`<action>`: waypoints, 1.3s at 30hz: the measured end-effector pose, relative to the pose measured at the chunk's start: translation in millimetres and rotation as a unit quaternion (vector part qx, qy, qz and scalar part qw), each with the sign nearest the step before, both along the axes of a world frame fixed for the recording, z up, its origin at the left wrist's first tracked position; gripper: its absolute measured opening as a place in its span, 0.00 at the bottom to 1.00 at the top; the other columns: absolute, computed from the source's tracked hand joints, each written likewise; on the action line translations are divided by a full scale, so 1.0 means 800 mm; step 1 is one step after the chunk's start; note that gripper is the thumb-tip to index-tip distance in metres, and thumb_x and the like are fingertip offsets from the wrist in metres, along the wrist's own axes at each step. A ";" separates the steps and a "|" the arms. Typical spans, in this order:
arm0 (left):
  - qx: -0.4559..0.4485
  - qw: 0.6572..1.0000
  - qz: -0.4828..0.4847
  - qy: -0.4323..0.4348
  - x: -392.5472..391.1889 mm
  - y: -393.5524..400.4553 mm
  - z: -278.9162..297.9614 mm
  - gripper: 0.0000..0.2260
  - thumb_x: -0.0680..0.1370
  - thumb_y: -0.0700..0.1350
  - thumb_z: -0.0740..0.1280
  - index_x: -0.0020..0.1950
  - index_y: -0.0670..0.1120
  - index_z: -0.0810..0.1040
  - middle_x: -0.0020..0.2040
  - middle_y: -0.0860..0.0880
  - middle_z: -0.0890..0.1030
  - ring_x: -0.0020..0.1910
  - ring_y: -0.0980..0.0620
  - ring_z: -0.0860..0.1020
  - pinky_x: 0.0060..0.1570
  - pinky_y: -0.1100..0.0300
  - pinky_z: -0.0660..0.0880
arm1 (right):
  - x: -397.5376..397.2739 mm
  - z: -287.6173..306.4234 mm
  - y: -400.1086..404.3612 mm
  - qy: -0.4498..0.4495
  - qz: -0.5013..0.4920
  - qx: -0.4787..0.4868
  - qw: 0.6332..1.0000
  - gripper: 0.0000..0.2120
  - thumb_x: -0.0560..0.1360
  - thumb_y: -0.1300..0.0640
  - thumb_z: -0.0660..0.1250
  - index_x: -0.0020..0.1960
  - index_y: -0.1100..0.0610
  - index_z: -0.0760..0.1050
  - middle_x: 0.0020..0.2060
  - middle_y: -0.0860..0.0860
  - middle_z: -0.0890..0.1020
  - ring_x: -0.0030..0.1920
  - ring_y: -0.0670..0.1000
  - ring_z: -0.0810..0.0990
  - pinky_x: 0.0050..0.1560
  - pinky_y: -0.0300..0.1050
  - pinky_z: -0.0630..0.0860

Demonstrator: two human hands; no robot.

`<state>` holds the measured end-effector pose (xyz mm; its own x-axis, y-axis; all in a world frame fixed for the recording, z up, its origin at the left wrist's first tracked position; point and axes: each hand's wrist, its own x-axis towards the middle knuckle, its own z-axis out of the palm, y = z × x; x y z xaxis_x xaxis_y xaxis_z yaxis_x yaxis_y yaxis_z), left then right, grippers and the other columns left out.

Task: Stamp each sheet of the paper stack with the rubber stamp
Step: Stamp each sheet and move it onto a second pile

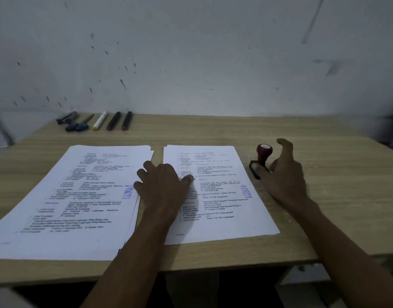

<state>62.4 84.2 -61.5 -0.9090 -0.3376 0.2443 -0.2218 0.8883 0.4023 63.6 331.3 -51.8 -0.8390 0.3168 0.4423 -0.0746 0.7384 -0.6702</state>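
Head: stamp (261, 161) upright beside sheet (222, 196)

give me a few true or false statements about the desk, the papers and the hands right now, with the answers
1. The stamp stands on the desk, right of the papers. True.
2. The right hand grips the stamp by its handle. False: its fingers are spread beside the stamp.
3. The left hand rests across the gap between the two paper piles. True.
4. The top sheet of the right pile bears no stamp mark. False: a purple mark shows on it.
5. The markers lie on the left pile. False: they lie at the desk's far edge by the wall.
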 end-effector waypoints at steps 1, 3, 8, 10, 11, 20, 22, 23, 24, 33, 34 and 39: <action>0.006 1.000 0.003 -0.004 -0.001 0.000 0.001 0.31 0.69 0.68 0.66 0.54 0.42 0.76 0.60 0.41 0.70 0.61 0.39 0.68 0.57 0.45 0.67 | 0.007 0.000 -0.002 -0.013 -0.010 -0.001 1.000 0.39 0.70 0.49 0.75 0.73 0.49 0.56 0.36 0.49 0.78 0.40 0.54 0.79 0.41 0.50 0.76; 0.019 1.000 0.008 -0.018 -0.002 -0.001 0.005 0.33 0.67 0.68 0.68 0.57 0.42 0.75 0.61 0.41 0.69 0.62 0.39 0.68 0.58 0.44 0.66 | 0.023 -0.002 -0.007 -0.035 -0.021 0.003 0.999 0.40 0.71 0.47 0.74 0.74 0.49 0.53 0.40 0.50 0.78 0.44 0.56 0.79 0.44 0.54 0.78; 0.083 0.996 0.025 -0.020 -0.004 0.002 0.015 0.36 0.65 0.62 0.75 0.62 0.41 0.68 0.61 0.41 0.70 0.63 0.40 0.69 0.56 0.46 0.68 | 0.055 -0.008 -0.019 -0.039 -0.023 0.000 0.999 0.41 0.71 0.44 0.73 0.74 0.47 0.52 0.52 0.56 0.80 0.51 0.59 0.79 0.49 0.55 0.77; 0.124 0.992 0.005 0.032 -0.003 0.003 0.015 0.24 0.68 0.52 0.75 0.57 0.44 0.70 0.57 0.43 0.74 0.58 0.42 0.72 0.47 0.52 0.69 | 0.060 -0.010 -0.022 -0.039 -0.018 0.005 0.999 0.41 0.71 0.45 0.74 0.74 0.49 0.52 0.54 0.57 0.80 0.51 0.57 0.79 0.49 0.54 0.77; 0.147 0.987 -0.004 0.059 -0.002 0.004 0.015 0.17 0.70 0.48 0.73 0.53 0.45 0.71 0.54 0.44 0.77 0.54 0.44 0.74 0.41 0.56 0.68 | 0.061 -0.010 -0.023 -0.038 -0.017 0.005 0.999 0.41 0.71 0.45 0.74 0.74 0.50 0.53 0.54 0.57 0.80 0.50 0.57 0.79 0.49 0.53 0.77; 0.308 0.933 -0.044 0.179 0.006 -0.025 0.053 0.05 0.71 0.43 0.74 0.39 0.48 0.79 0.40 0.49 0.83 0.38 0.51 0.82 0.40 0.55 0.79 | 0.066 -0.003 -0.045 -0.002 0.006 0.009 1.000 0.19 0.72 0.46 0.73 0.59 0.53 0.75 0.44 0.47 0.76 0.44 0.48 0.76 0.41 0.43 0.69; 0.357 0.916 -0.047 0.180 0.009 -0.044 0.061 0.07 0.70 0.44 0.76 0.38 0.50 0.78 0.39 0.50 0.84 0.35 0.52 0.82 0.35 0.58 0.79 | 0.065 0.000 -0.054 -0.005 0.008 0.005 1.000 0.19 0.72 0.44 0.72 0.57 0.53 0.76 0.45 0.47 0.77 0.44 0.48 0.76 0.40 0.43 0.69; 0.390 0.903 -0.047 0.175 0.010 -0.055 0.064 0.07 0.69 0.45 0.76 0.38 0.49 0.78 0.38 0.49 0.84 0.34 0.52 0.82 0.34 0.58 0.79 | 0.064 0.002 -0.060 -0.012 0.015 -0.006 1.000 0.20 0.72 0.42 0.71 0.57 0.53 0.76 0.45 0.47 0.78 0.44 0.47 0.77 0.40 0.43 0.70; 0.421 0.890 -0.045 0.170 0.011 -0.068 0.067 0.07 0.69 0.45 0.76 0.38 0.49 0.79 0.38 0.49 0.84 0.33 0.52 0.81 0.33 0.59 0.78 | 0.063 0.005 -0.066 -0.023 0.028 -0.024 0.999 0.22 0.72 0.40 0.70 0.59 0.53 0.77 0.45 0.48 0.79 0.45 0.47 0.77 0.41 0.43 0.71; 0.513 0.841 0.009 0.168 0.045 -0.204 0.071 0.05 0.68 0.40 0.77 0.37 0.44 0.82 0.35 0.44 0.83 0.32 0.47 0.79 0.36 0.56 0.77 | 0.040 0.044 -0.162 -0.177 0.212 -0.257 0.926 0.07 0.75 0.53 0.72 0.47 0.57 0.81 0.38 0.52 0.85 0.33 0.48 0.82 0.26 0.39 0.69; 0.491 0.853 0.020 0.177 0.047 -0.219 0.070 0.05 0.68 0.40 0.77 0.36 0.45 0.82 0.35 0.44 0.82 0.32 0.47 0.79 0.34 0.59 0.76 | 0.037 0.043 -0.178 -0.182 0.226 -0.270 0.918 0.03 0.75 0.57 0.72 0.44 0.57 0.81 0.33 0.51 0.85 0.29 0.47 0.81 0.24 0.39 0.68; 0.361 0.916 0.055 0.165 0.041 -0.270 0.067 0.07 0.68 0.39 0.77 0.36 0.45 0.80 0.37 0.44 0.81 0.31 0.48 0.77 0.33 0.60 0.72 | 0.029 0.032 -0.244 -0.209 0.224 -0.269 0.913 0.05 0.73 0.65 0.71 0.38 0.62 0.80 0.29 0.54 0.84 0.24 0.48 0.79 0.22 0.36 0.65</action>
